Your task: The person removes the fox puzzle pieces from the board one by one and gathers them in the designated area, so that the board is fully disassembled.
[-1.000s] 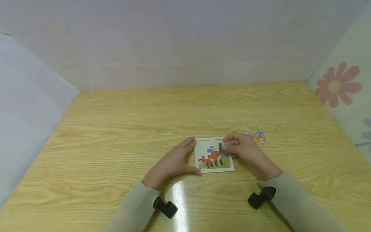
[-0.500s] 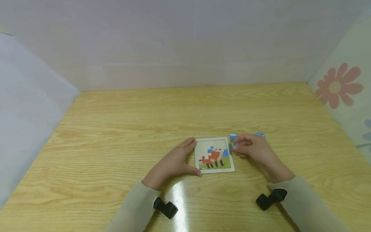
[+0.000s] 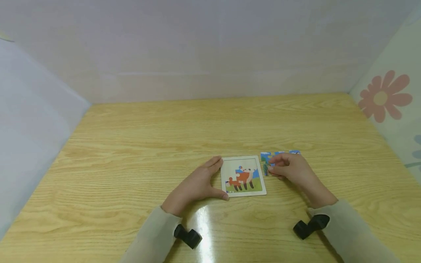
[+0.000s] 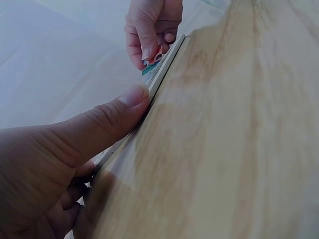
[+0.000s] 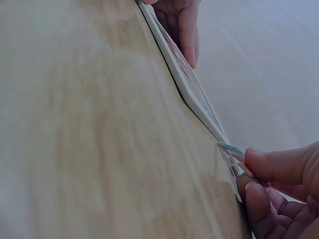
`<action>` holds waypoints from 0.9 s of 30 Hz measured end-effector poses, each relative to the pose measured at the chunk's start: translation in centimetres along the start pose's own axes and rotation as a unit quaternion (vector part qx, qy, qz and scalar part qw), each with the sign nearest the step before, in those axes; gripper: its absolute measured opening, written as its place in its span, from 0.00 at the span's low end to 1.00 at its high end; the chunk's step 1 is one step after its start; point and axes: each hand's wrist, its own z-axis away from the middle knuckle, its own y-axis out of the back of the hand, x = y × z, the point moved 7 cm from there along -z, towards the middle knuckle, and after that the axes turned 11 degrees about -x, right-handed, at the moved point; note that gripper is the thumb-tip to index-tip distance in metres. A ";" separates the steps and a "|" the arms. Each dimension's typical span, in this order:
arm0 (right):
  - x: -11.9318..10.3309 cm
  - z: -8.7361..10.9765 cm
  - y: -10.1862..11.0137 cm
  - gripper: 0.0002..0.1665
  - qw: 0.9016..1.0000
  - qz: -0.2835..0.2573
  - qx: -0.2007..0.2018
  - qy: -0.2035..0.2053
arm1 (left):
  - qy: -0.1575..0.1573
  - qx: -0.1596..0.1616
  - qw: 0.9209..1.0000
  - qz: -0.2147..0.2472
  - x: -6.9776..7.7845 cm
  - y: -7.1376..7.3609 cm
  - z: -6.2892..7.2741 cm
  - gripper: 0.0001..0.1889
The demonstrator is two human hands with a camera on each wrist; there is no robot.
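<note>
A square jigsaw board [image 3: 243, 175] with a pale rim lies flat; assembled pieces show red-orange foxes on green grass, and its upper left is bare. My left hand [image 3: 197, 183] holds its left side, thumb at the near corner and fingers at the far one. Just right of the board, my right hand [image 3: 292, 170] pinches a puzzle piece [image 3: 265, 169] with green on it between thumb and fingers. In the right wrist view this piece [image 5: 231, 148] shows tilted at the fingertips. The curled fingers hide part of it.
Loose blue puzzle pieces [image 3: 265, 156] lie beyond the right hand, partly covered by it. The wood-grain table [image 3: 131, 146] meets a pale wall [image 3: 210, 54] at the back. A side wall with a painted red flower [image 3: 380, 98] stands at the right.
My right hand has moved right, off the board, carrying the green puzzle piece to beside the loose pieces. More of the board's picture shows. My left hand has stayed put.
</note>
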 end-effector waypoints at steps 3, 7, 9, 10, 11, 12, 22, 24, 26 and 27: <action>-0.3 0.1 0.1 0.15 0.999 0.038 0.007 0.005 | -0.001 0.000 1.000 0.000 0.0 0.0 0.0 0.57; -0.9 0.2 0.1 0.14 0.993 0.110 0.026 0.024 | -0.002 0.002 1.000 0.000 0.0 0.0 0.0 0.57; -1.1 0.3 0.1 0.13 0.990 0.132 0.035 0.033 | -0.002 0.001 1.000 0.001 0.0 0.0 0.0 0.57; -1.2 0.3 0.1 0.13 0.988 0.142 0.040 0.036 | -0.002 0.000 1.000 0.002 0.0 0.0 0.0 0.57; -1.3 0.4 0.1 0.12 0.987 0.147 0.043 0.038 | -0.001 0.000 1.000 0.002 0.0 0.0 0.0 0.56; -1.4 0.4 0.0 0.12 0.986 0.154 0.047 0.041 | -0.001 -0.001 1.000 0.002 0.0 0.0 0.0 0.56; -2.3 0.8 -0.2 0.11 0.974 0.210 0.079 0.043 | 0.001 -0.004 1.000 0.004 0.1 0.0 0.1 0.57; -2.5 0.8 -0.2 0.10 0.971 0.221 0.084 0.045 | 0.001 -0.004 1.000 0.004 0.1 0.0 0.1 0.57; -2.7 0.9 -0.2 0.10 0.968 0.232 0.087 0.048 | 0.002 -0.004 1.000 0.004 0.1 0.0 0.1 0.57; -2.8 1.0 -0.2 0.10 0.966 0.236 0.088 0.049 | 0.002 -0.003 1.000 0.004 0.1 0.0 0.1 0.57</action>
